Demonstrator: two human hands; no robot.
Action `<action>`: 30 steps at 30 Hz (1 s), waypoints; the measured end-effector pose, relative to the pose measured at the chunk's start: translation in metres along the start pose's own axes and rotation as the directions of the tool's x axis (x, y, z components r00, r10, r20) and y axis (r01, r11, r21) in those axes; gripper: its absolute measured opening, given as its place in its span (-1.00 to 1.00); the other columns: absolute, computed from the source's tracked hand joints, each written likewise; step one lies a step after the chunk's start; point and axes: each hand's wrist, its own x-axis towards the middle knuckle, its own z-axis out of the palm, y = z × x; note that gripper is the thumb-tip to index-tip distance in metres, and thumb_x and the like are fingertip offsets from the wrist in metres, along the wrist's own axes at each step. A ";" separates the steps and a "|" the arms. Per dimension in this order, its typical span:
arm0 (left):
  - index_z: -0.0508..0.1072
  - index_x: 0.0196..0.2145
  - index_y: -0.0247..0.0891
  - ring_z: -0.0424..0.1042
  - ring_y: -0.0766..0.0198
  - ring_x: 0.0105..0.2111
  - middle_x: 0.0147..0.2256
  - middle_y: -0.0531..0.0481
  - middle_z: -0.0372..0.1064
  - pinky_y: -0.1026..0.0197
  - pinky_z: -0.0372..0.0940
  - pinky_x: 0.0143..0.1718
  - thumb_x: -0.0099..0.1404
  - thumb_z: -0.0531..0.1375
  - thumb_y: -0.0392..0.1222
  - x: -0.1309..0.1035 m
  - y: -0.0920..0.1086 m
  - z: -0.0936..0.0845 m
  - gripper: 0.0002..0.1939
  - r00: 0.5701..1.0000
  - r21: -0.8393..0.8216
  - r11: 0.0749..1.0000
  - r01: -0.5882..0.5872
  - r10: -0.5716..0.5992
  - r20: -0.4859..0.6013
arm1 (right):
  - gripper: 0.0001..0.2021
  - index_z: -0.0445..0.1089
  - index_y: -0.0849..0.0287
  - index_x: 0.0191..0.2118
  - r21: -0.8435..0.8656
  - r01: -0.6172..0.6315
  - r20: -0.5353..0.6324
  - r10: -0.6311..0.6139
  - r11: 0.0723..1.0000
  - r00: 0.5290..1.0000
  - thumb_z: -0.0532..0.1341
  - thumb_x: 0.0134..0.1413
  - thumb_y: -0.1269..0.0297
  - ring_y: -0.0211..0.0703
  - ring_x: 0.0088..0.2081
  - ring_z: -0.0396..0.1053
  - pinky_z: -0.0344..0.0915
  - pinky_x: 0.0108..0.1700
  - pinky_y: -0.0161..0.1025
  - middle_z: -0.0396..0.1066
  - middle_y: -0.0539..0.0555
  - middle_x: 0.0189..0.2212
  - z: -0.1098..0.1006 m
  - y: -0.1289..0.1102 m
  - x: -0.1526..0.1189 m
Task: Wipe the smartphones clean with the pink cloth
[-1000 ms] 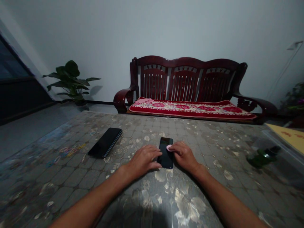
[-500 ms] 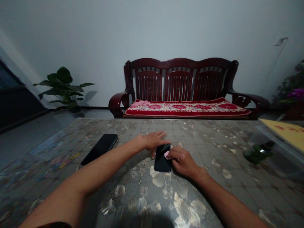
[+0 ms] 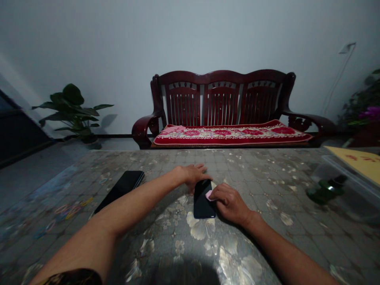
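Note:
A dark smartphone (image 3: 202,204) lies flat on the patterned tabletop, screen up. My left hand (image 3: 193,174) is at its far end, palm down with fingers stretched out, touching or very close to the phone's top left edge. In my right hand (image 3: 228,200), the closed fingers pinch a small pink piece of cloth (image 3: 209,195) against the right side of the screen. Part of the cloth is hidden by the fingers. Left of my left forearm lies another dark phone-like device (image 3: 123,186), partly covered by the arm.
Several coloured rubber bands (image 3: 69,210) are scattered at the left of the table (image 3: 166,245). On the right stand a green bottle (image 3: 325,190) and a clear plastic box (image 3: 353,200) with yellow card (image 3: 356,160) above it. A wooden bench (image 3: 224,99) is behind the table.
The pink cloth and my right hand have shifted very slightly on the screen. My left hand stays at the phone's far end. The whole view has tilted and shifted a little.

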 end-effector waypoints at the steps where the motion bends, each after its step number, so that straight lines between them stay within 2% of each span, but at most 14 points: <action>1: 0.30 0.27 0.01 -0.03 -0.35 0.38 0.37 -0.23 0.07 -0.35 0.11 0.25 -0.21 0.56 -0.20 -0.003 -0.002 0.001 0.07 1.000 0.004 1.000 0.009 -0.009 -0.005 | -0.62 0.51 0.09 -0.26 0.010 0.002 -0.006 -0.002 1.000 1.000 0.09 -0.08 0.66 -0.11 -0.25 0.42 0.32 -0.14 -0.18 0.54 0.05 -0.32 0.000 0.000 0.000; 5: 0.25 0.31 -0.06 0.03 -0.34 0.35 0.34 -0.29 0.11 -0.30 0.15 0.24 -0.18 0.57 -0.13 -0.023 -0.014 0.004 0.11 0.999 0.025 0.998 0.054 -0.054 0.001 | -0.61 0.51 0.07 -0.25 0.043 -0.010 -0.023 0.011 0.999 1.000 0.10 -0.06 0.66 -0.11 -0.23 0.44 0.34 -0.13 -0.18 0.56 0.04 -0.30 -0.001 0.000 0.001; 8: 0.24 0.32 -0.09 0.09 -0.29 0.33 0.32 -0.30 0.14 -0.23 0.17 0.25 -0.10 0.55 -0.09 -0.043 -0.025 0.011 0.06 0.995 0.008 0.995 0.098 -0.098 -0.012 | -0.63 0.52 0.07 -0.26 0.041 -0.012 -0.033 0.014 0.999 0.999 0.10 -0.03 0.65 -0.11 -0.25 0.45 0.35 -0.13 -0.17 0.56 0.04 -0.31 -0.003 0.001 0.001; 12: 0.32 0.24 -0.13 0.22 -0.19 0.26 0.26 -0.27 0.24 -0.12 0.23 0.21 -0.06 0.54 -0.04 -0.071 -0.039 0.029 -0.06 0.984 -0.070 0.992 0.106 -0.115 -0.134 | -0.64 0.52 0.10 -0.27 0.037 -0.013 -0.040 0.014 0.999 0.999 0.08 -0.02 0.64 -0.11 -0.25 0.45 0.35 -0.13 -0.16 0.56 0.05 -0.32 -0.006 0.000 0.001; 15: 0.34 0.21 -0.14 0.23 -0.17 0.25 0.25 -0.25 0.25 -0.09 0.23 0.21 -0.06 0.55 -0.03 -0.092 -0.040 0.043 -0.09 0.965 -0.125 0.983 0.133 -0.157 -0.212 | -0.62 0.52 0.10 -0.26 0.038 -0.015 -0.035 0.016 0.999 0.999 0.07 -0.04 0.65 -0.10 -0.25 0.45 0.36 -0.13 -0.16 0.56 0.05 -0.32 -0.007 -0.004 0.001; 18: 0.36 0.19 -0.15 0.22 -0.16 0.27 0.25 -0.24 0.26 -0.10 0.21 0.24 0.00 0.53 -0.02 -0.109 -0.030 0.055 -0.17 0.937 -0.187 0.969 0.160 -0.209 -0.279 | -0.63 0.52 0.10 -0.26 0.038 -0.016 -0.023 0.017 0.999 1.000 0.08 -0.02 0.65 -0.10 -0.24 0.45 0.36 -0.13 -0.17 0.55 0.06 -0.31 -0.007 -0.007 0.001; 21: 0.34 0.17 -0.19 0.18 -0.17 0.30 0.27 -0.28 0.23 -0.14 0.16 0.27 0.05 0.50 -0.01 -0.118 -0.015 0.062 -0.22 0.904 -0.236 0.943 0.236 -0.302 -0.304 | -0.64 0.52 0.10 -0.24 0.018 -0.016 -0.017 0.016 1.000 1.000 0.10 0.00 0.64 -0.10 -0.22 0.44 0.35 -0.12 -0.17 0.55 0.07 -0.29 -0.004 -0.007 0.002; 30: 0.33 0.13 -0.24 0.18 -0.16 0.31 0.29 -0.32 0.18 -0.12 0.11 0.30 0.12 0.46 -0.02 -0.114 0.028 0.074 -0.31 0.764 -0.433 0.807 0.401 -0.556 -0.329 | -0.65 0.52 0.16 -0.19 -0.095 -0.074 0.025 0.076 0.993 0.997 0.10 0.02 0.65 -0.05 -0.15 0.42 0.33 -0.06 -0.15 0.54 0.13 -0.22 -0.002 0.009 0.007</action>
